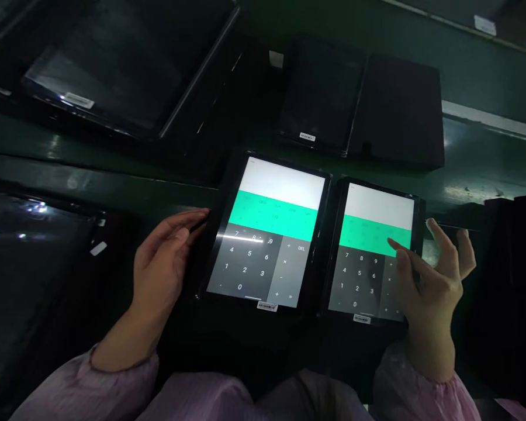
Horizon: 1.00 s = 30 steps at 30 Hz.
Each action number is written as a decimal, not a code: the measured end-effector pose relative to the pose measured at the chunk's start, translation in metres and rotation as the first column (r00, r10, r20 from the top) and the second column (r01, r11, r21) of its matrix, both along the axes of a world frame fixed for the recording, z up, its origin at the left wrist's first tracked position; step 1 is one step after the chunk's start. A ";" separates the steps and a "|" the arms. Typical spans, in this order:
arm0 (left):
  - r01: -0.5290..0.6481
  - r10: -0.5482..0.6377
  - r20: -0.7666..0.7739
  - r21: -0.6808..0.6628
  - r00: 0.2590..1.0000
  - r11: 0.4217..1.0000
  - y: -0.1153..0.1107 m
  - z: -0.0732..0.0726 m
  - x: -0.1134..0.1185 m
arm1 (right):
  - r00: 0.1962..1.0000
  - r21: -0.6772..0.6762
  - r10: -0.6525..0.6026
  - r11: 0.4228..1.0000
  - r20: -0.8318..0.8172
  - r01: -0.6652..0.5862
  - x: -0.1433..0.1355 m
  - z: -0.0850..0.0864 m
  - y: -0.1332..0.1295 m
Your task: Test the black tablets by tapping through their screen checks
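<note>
Two tablets lie side by side, each showing a calculator with white, green and dark grey areas. My left hand (164, 257) is at the left side of the left tablet (263, 234). Its thumb and fingers are closed around a thin dark edge or strip that I cannot make out. Over the right edge of the right tablet (355, 280) is my right hand (436, 286), its fingers apart. The index fingertip is over the green band, touching or just above it; the thumb is beside it. Barcode stickers show at the lower edges of both tablets.
Behind the lit tablets are a dark-screened tablet (319, 93) and a black box (398, 111). A larger dark tablet (123, 64) lies at the upper left. Another dark screen (30, 280) is at the left. Dark boxes (512, 263) stand at the right on the green surface.
</note>
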State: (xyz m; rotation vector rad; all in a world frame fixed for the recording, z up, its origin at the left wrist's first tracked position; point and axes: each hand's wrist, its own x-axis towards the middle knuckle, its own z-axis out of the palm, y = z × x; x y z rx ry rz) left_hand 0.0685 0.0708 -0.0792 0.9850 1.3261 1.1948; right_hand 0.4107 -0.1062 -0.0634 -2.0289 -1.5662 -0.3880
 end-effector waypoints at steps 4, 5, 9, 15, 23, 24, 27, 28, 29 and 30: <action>0.001 0.001 -0.090 0.018 0.996 1.000 0.002 -0.003 0.003 | 0.993 0.048 -0.112 0.992 -0.036 0.113 0.004 0.002 -0.003; 0.000 0.002 -0.106 0.018 0.994 1.000 0.002 -0.003 0.004 | 0.991 0.054 -0.128 0.990 -0.041 0.130 0.004 0.002 -0.003; -0.019 0.021 -0.114 0.012 0.993 1.000 0.004 -0.004 0.007 | 0.996 0.015 -0.083 0.996 -0.036 0.083 -0.002 0.003 -0.003; -0.036 0.037 -0.063 0.016 0.997 0.999 0.005 -0.002 0.009 | 0.995 0.019 -0.096 0.995 -0.022 0.096 0.000 0.000 -0.005; -0.097 0.095 0.038 0.038 0.995 0.995 0.004 -0.003 0.012 | 1.000 0.079 0.016 0.997 -0.026 -0.014 -0.026 0.016 0.000; -0.100 0.098 0.050 0.040 0.994 0.994 0.005 -0.003 0.012 | 0.998 0.059 0.048 0.997 -0.026 -0.047 -0.031 0.017 0.002; -0.078 0.076 0.057 0.038 0.995 0.996 0.006 -0.006 0.010 | 0.997 0.043 0.075 0.996 -0.017 -0.074 -0.041 0.014 0.007; -0.072 0.070 0.053 0.044 0.996 0.996 0.007 -0.008 0.009 | 0.997 0.057 0.072 0.996 -0.012 -0.071 -0.043 0.013 0.007; -0.074 0.071 0.048 0.058 0.996 0.996 0.008 -0.010 0.009 | 0.997 0.070 0.074 0.995 -0.008 -0.073 -0.043 0.012 0.008; -0.078 0.075 0.044 0.073 0.996 0.994 0.009 -0.012 0.008 | 0.997 0.075 0.080 0.994 -0.006 -0.080 -0.044 0.011 0.008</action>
